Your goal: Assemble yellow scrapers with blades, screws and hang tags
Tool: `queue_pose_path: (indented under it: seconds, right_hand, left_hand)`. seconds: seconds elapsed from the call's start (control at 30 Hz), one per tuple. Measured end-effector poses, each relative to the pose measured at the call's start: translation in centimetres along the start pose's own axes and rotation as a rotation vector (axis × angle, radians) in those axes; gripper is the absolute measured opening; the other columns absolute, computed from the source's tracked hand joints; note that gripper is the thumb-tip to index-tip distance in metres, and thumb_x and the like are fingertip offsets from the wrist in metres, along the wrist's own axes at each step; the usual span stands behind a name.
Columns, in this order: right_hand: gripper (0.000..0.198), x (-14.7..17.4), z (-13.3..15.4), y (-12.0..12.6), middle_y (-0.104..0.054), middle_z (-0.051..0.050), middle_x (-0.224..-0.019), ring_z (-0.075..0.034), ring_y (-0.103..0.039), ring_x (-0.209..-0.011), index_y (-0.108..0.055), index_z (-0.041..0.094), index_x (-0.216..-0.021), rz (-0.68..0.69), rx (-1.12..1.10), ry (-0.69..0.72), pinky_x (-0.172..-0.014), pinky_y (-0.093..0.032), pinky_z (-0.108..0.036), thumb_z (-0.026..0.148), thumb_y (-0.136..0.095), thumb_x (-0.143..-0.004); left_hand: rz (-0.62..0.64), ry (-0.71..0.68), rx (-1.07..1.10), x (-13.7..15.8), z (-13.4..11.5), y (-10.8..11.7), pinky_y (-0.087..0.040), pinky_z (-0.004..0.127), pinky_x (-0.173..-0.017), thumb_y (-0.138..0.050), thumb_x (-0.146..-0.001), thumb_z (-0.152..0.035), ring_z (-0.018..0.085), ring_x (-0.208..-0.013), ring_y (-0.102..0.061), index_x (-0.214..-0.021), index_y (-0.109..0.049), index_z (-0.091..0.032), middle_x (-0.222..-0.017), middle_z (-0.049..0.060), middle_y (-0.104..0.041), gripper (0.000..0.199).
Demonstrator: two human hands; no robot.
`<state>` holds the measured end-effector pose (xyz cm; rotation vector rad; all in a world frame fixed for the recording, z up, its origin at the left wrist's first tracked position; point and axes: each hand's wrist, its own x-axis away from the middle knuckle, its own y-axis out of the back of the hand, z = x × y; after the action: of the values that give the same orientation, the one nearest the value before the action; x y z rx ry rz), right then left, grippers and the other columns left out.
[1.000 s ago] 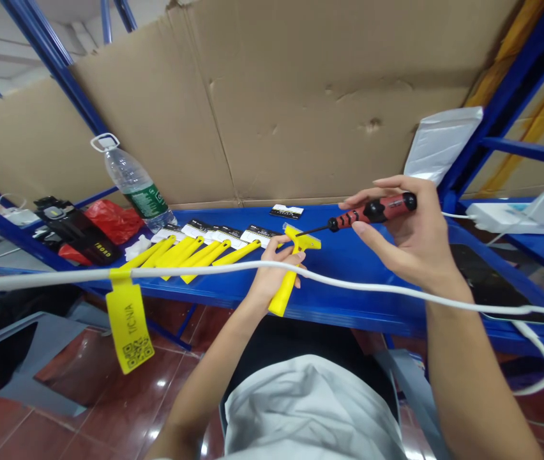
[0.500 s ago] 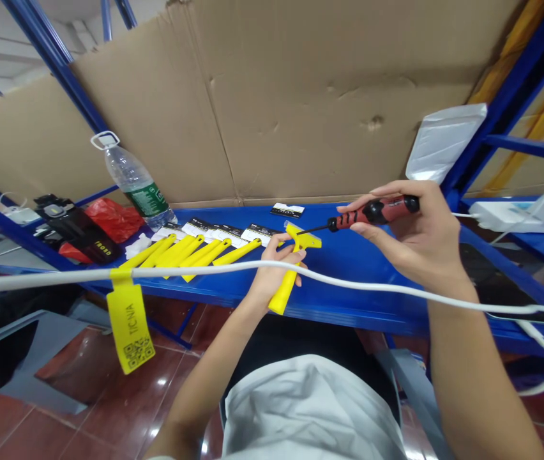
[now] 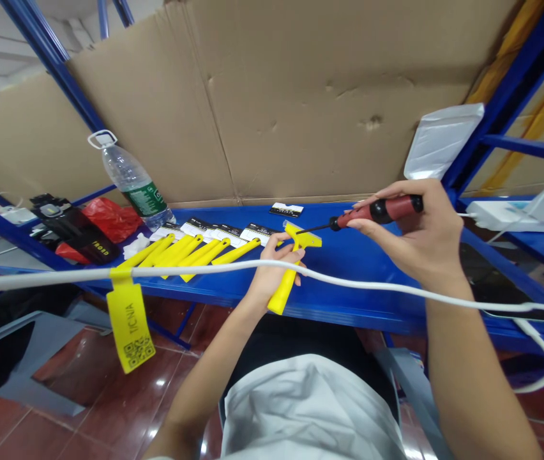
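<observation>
A yellow scraper (image 3: 281, 291) with a wide head is held tilted over the blue shelf, and my left hand (image 3: 274, 265) is closed around it just below the head. My right hand (image 3: 425, 233) grips a red and black screwdriver (image 3: 389, 209), its dark shaft pointing left. The screwdriver's tip meets the scraper near its head; the exact contact spot is too small to make out. Left of my left hand lie several more yellow scrapers (image 3: 205, 259) in a row, with black and white cards (image 3: 200, 228) behind them.
The blue shelf (image 3: 348, 275) backs onto a cardboard wall (image 3: 301, 115). A white cable (image 3: 372, 285) with a yellow tag (image 3: 131, 326) crosses in front of my hands. A plastic bottle (image 3: 133, 179) and a black flask (image 3: 73, 230) stand left; a power strip (image 3: 502, 214) lies right.
The fingers of my right hand have shifted slightly along the screwdriver's handle. The scraper stays in my left hand, and the tip remains at its head.
</observation>
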<state>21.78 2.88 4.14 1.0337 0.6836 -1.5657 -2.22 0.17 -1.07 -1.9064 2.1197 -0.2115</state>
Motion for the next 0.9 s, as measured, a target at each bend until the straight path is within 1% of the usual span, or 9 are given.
queue_pose_path:
  seconds: [0.07, 0.13, 0.27, 0.37, 0.5, 0.63, 0.77, 0.9]
  right_hand:
    - [0.054, -0.1, -0.02, -0.06, -0.08, -0.002, -0.102, -0.028, -0.086, -0.095, -0.068, 0.028, -0.112, -0.032, 0.033, -0.019, -0.085, -0.069, -0.041, 0.04, -0.106, -0.075]
    - [0.054, -0.2, -0.02, -0.17, -0.079, -0.001, -0.101, -0.026, -0.085, -0.094, -0.065, 0.029, -0.115, -0.03, 0.006, -0.021, -0.086, -0.069, -0.041, 0.037, -0.103, -0.078]
    - [0.058, -0.22, 0.1, -0.25, -0.08, -0.002, -0.113, -0.026, -0.084, -0.105, -0.058, 0.033, -0.13, 0.096, -0.101, -0.005, -0.095, -0.07, -0.045, 0.027, -0.094, -0.085]
    - [0.057, -0.09, 0.23, -0.16, -0.082, -0.001, -0.12, -0.027, -0.084, -0.111, -0.056, 0.038, -0.134, 0.161, -0.132, -0.01, -0.098, -0.072, -0.049, 0.031, -0.091, -0.089]
    - [0.055, 0.1, 0.2, -0.07, -0.084, 0.0, -0.121, -0.028, -0.085, -0.11, -0.058, 0.04, -0.134, 0.202, -0.121, -0.033, -0.098, -0.072, -0.051, 0.033, -0.091, -0.091]
    - [0.046, 0.25, 0.08, -0.04, -0.086, -0.003, -0.113, -0.03, -0.086, -0.108, -0.066, 0.035, -0.125, 0.141, -0.013, -0.043, -0.088, -0.071, -0.046, 0.035, -0.095, -0.088]
    - [0.05, 0.26, -0.1, 0.08, -0.084, -0.004, -0.11, -0.028, -0.086, -0.104, -0.067, 0.029, -0.121, 0.091, 0.047, -0.057, -0.083, -0.066, -0.039, 0.037, -0.099, -0.084]
    - [0.05, 0.02, 0.0, 0.02, -0.082, -0.002, -0.107, -0.028, -0.086, -0.101, -0.067, 0.029, -0.119, 0.062, 0.051, -0.052, -0.081, -0.065, -0.038, 0.037, -0.099, -0.082]
  left_hand:
    - [0.007, -0.003, 0.001, 0.03, -0.01, -0.03, -0.052, 0.021, -0.047, -0.099, -0.078, -0.042, 0.012, -0.061, -0.072, -0.123, -0.055, -0.024, -0.102, 0.002, -0.071, 0.065]
    - [0.011, -0.006, 0.0, 0.04, 0.0, -0.06, -0.053, 0.021, -0.047, -0.098, -0.079, -0.042, 0.013, -0.061, -0.072, -0.123, -0.054, -0.023, -0.103, 0.002, -0.072, 0.065]
    - [0.009, -0.014, 0.002, 0.03, 0.04, -0.05, -0.054, 0.022, -0.048, -0.097, -0.08, -0.042, 0.013, -0.06, -0.072, -0.123, -0.054, -0.023, -0.103, 0.002, -0.074, 0.063]
    - [-0.006, -0.01, 0.008, -0.05, 0.13, -0.01, -0.052, 0.021, -0.048, -0.099, -0.078, -0.043, 0.012, -0.059, -0.072, -0.122, -0.054, -0.023, -0.1, 0.001, -0.073, 0.066]
    - [-0.028, 0.01, 0.017, -0.17, 0.35, 0.01, -0.052, 0.022, -0.048, -0.099, -0.077, -0.043, 0.012, -0.059, -0.072, -0.12, -0.052, -0.023, -0.102, 0.002, -0.074, 0.067]
    - [-0.045, 0.01, 0.026, -0.2, 0.46, 0.0, -0.051, 0.022, -0.048, -0.1, -0.076, -0.043, 0.013, -0.059, -0.071, -0.118, -0.052, -0.023, -0.102, 0.003, -0.075, 0.067]
    - [-0.024, 0.002, 0.025, -0.11, 0.28, 0.0, -0.051, 0.021, -0.049, -0.099, -0.078, -0.041, 0.012, -0.059, -0.071, -0.119, -0.053, -0.023, -0.099, 0.001, -0.075, 0.064]
    - [-0.017, 0.0, 0.026, 0.01, 0.09, -0.05, -0.052, 0.021, -0.05, -0.097, -0.08, -0.039, 0.011, -0.058, -0.071, -0.121, -0.053, -0.024, -0.099, 0.0, -0.074, 0.061]
